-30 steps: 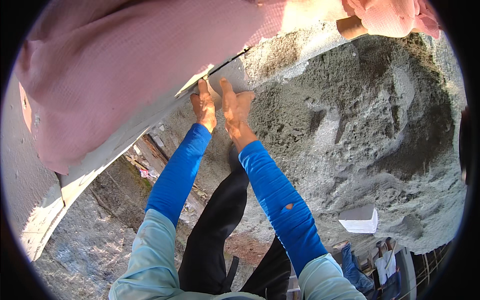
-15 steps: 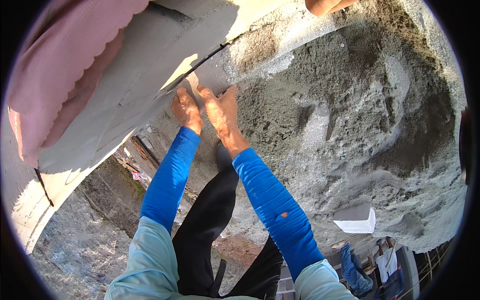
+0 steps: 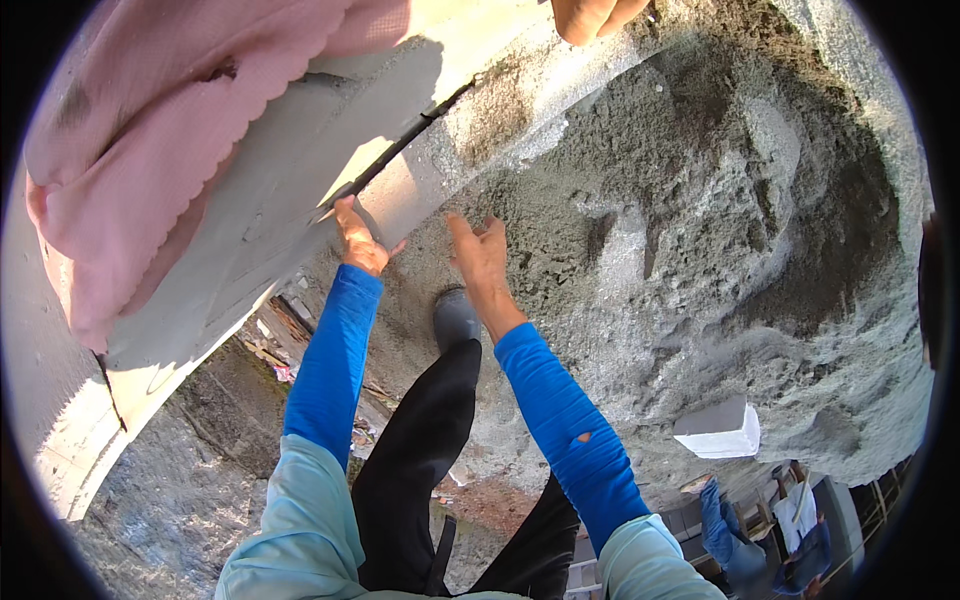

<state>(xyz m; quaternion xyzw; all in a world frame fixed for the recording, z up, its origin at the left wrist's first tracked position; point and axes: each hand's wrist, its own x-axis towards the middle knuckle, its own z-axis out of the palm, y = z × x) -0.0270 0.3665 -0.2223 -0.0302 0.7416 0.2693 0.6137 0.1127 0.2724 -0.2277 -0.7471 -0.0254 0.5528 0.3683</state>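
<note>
My left hand (image 3: 362, 240) reaches to the lower edge of a long, smooth grey slab (image 3: 270, 185), its fingers stretched against the edge and its thumb spread to the right. Beside the fingertips, a dark gap (image 3: 400, 145) runs along the slab, with a flat, pale grey-brown strip (image 3: 400, 195) on its other side. My right hand (image 3: 482, 265) hovers apart from the slab over rough grey sand or mortar (image 3: 620, 230), fingers loosely apart with nothing visible in them. Below the hands is my dark grey boot (image 3: 456, 318).
Pink cloth (image 3: 190, 150) drapes over the slab at upper left. Someone's bare skin (image 3: 597, 18), hand or foot unclear, shows at the top edge. A white block (image 3: 722, 430) lies on the mound at right. Blue clothing (image 3: 725, 535) is at lower right, debris (image 3: 285, 340) by the slab's lower edge.
My hands have moved apart: the right came back from the strip, down and right, while the left shifted slightly left and down along the slab edge. My view has shifted a little.
</note>
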